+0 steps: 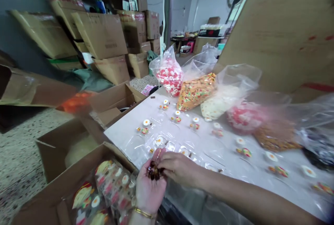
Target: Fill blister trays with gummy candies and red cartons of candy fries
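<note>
Progress, judged from how things lie, appears partial: the clear blister tray (167, 138) on the white table (122, 131) already carries small sweets in many of its pockets, namely white round pieces with an orange centre (146, 122) and striped multicoloured pieces (246, 152), while the dark brown pieces look absent from most pockets, so that filling seems largely left to do. The left hand (149, 186), just off the near edge of the tray, lies palm up and loosely cupped, its fingers half open, with a small heap of dark brown candies (153, 173) resting in the hollow of the palm. The right hand (180, 167) reaches across from the right side and meets it over the near edge of the tray; its fingertips (161, 166) are drawn together at the heap and touch it, but whether a piece is actually pinched between them cannot be told, as the fingers cover the contact. The heap thus sits directly under and against the right fingertips, and inside the curl of the left fingers. Beyond the far side of the tray stand open plastic bags of stock: red-and-white sweets (169, 77), orange ones (195, 91) and pale ones (217, 106). Left of the tray, below table level, a cardboard box (52, 197) holds finished, wrapped packs (112, 183). The right part of the view is blurred.
</note>
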Tool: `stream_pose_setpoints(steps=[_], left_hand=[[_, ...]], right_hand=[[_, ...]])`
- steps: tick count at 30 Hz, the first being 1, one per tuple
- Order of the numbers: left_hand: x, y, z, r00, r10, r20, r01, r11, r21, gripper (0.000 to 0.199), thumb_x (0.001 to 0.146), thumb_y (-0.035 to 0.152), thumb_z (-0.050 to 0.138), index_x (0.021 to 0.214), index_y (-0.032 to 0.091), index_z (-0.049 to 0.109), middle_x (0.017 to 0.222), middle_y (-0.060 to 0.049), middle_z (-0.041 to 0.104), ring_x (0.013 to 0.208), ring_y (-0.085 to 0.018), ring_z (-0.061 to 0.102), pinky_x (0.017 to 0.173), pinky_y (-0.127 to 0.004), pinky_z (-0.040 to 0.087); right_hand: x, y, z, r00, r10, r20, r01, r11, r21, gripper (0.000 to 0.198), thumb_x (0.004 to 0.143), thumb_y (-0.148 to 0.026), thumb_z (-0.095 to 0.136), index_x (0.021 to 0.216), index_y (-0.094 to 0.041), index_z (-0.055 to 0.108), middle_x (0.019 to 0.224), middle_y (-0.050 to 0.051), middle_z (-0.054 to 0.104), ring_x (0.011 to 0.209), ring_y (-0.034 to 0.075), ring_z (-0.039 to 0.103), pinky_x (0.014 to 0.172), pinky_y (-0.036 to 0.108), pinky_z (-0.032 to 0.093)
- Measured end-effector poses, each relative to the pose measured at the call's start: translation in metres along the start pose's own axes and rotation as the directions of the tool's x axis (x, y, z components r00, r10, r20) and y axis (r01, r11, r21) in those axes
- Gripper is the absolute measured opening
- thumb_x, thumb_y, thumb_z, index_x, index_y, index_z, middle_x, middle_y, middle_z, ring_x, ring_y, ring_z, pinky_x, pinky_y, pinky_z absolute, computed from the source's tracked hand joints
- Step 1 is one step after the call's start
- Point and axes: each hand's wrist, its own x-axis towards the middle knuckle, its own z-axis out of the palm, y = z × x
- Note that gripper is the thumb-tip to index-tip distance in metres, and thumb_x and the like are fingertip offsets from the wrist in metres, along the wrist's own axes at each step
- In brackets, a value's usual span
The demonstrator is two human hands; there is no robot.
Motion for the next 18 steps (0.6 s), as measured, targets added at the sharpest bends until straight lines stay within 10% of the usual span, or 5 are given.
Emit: stream_pose_setpoints(steps=[6,11,18], left_hand=[[0.002,-0.017,0.001,1.000,-0.021,0.005,0.021,1.000,-0.019,0.031,0.083,0.014,0.036,0.095,0.008,0.064,0.105,-0.016,0.062,0.108,-0.024,0.052,0.091,-0.040,0.042],[-0.007,-0.014,-0.003,0.998,-0.023,0.051,0.024,1.000,-0.015,0.033,0.083,0.016,0.035,0.098,0.007,0.063,0.112,-0.018,0.058,0.117,-0.026,0.041,0.097,-0.042,0.037],[-0.026,-0.006,-0.015,0.995,-0.017,0.102,0.018,1.000,-0.010,0.039,0.085,0.022,0.029,0.099,0.010,0.063,0.112,-0.015,0.058,0.115,-0.024,0.044,0.096,-0.040,0.039]], right_hand=[[-0.019,0.048,-0.026,0.960,0.226,-0.165,-0.180,0.951,0.251,0.018,0.075,-0.013,0.050,0.083,-0.019,0.065,0.077,0.001,0.064,0.071,0.011,0.059,0.068,0.020,0.046],[-0.012,0.128,-0.069,0.790,0.378,-0.482,-0.483,0.868,-0.112,0.019,0.077,-0.013,0.047,0.079,-0.017,0.065,0.085,0.005,0.065,0.079,0.014,0.059,0.072,0.024,0.043],[0.033,0.182,-0.086,0.729,0.542,-0.419,-0.679,0.653,-0.335,0.023,0.079,-0.014,0.046,0.088,-0.018,0.067,0.095,0.008,0.064,0.086,0.017,0.058,0.070,0.021,0.041]])
